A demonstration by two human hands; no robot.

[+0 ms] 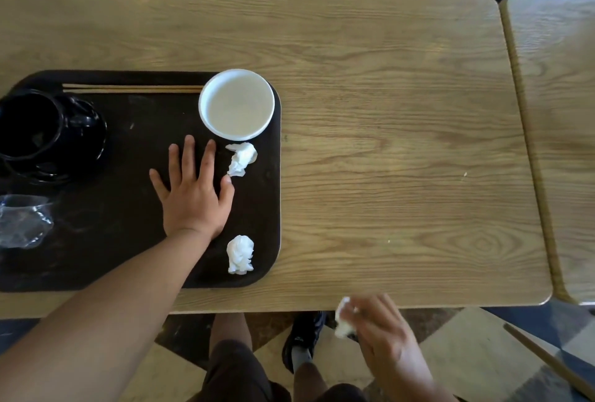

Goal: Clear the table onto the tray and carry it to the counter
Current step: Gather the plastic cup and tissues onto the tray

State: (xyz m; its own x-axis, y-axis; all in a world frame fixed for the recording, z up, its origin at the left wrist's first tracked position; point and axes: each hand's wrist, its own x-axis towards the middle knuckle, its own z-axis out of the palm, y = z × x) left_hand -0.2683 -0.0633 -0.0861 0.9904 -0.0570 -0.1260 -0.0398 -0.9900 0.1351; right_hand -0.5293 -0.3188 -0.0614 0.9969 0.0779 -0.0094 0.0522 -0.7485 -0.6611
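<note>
On the tray, left hand: I am pressing my left hand (193,199) flat on the dark tray (128,260), fingers spread apart and gripping nothing.
At the near table edge, right hand: I am closing my right hand (383,334) around a crumpled white napkin (343,321), just past the near edge of the wooden table (386,144); the hand is blurred.
Tray: it is lying on the left part of the table.
White bowl: the bowl (236,104) is sitting at the tray's far right corner.
Chopsticks: the pair (132,88) is lying along the far rim, tips by the bowl.
Napkin wads: one wad (242,158) is lying just beside my thumb, another (240,254) near my wrist.
Black pot: the pot (48,134) is standing at the tray's left.
Clear plastic: a crumpled piece (22,219) is lying near the pot.
</note>
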